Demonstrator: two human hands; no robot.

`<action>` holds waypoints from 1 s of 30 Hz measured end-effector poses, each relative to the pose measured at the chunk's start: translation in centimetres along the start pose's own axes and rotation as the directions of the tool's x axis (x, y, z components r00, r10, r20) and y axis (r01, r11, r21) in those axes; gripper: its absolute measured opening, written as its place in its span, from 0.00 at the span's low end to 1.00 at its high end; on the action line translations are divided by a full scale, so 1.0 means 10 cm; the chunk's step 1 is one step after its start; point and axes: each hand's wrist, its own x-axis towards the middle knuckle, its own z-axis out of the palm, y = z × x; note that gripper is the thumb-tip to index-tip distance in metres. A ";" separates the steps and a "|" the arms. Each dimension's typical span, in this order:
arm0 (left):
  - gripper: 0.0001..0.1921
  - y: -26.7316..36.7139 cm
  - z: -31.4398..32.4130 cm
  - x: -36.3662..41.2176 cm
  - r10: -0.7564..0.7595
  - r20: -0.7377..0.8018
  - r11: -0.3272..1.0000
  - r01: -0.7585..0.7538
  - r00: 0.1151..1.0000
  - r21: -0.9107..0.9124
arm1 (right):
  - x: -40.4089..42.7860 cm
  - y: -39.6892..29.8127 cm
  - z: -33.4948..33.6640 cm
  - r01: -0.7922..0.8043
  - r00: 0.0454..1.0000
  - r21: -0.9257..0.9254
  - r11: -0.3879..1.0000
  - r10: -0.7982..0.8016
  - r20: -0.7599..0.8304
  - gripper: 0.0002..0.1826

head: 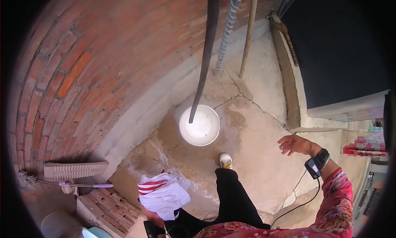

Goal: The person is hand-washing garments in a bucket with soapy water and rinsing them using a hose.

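Observation:
At the lower left, my left hand (153, 217) is wrapped in a bundled white cloth garment (168, 196) with red stripes, which it grips; the fingers are mostly hidden under the fabric. My right hand (295, 145) hangs in the air on the right, holding nothing, its fingers loosely bent and apart. On the ground ahead of my shoe (226, 161) stands a round white basin (213, 135). A dark pipe or hose (206, 58) comes down from above, and its lower end appears over the basin's inside. Whether the two touch I cannot tell.
A brick wall (74, 74) runs along the left. Against it lean a ridged washboard (75, 170) and a mop (83, 184), near a low brick block (106, 210) and several buckets (58, 225). A wooden pole (249, 36) and a cord-wrapped pole (227, 33) stand beyond the basin. Cracks cross the concrete floor (260, 163).

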 end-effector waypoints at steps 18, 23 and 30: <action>0.33 -0.16 1.22 -2.33 0.389 0.253 0.862 -0.252 0.886 -0.440 | -2.18 -3.61 -0.84 0.637 -0.346 -0.745 -0.200 -0.937 -0.044 0.22; 0.30 -0.92 0.33 -2.60 0.437 -0.116 0.675 -0.411 0.892 -0.613 | -2.26 -4.46 -0.52 0.291 -0.554 -0.862 -0.415 -0.808 0.202 0.28; 0.23 -2.16 0.01 -3.16 0.429 -0.420 0.462 -0.594 0.800 -0.658 | -2.14 -4.68 -0.63 0.703 -0.350 -0.651 -0.286 -0.936 0.034 0.26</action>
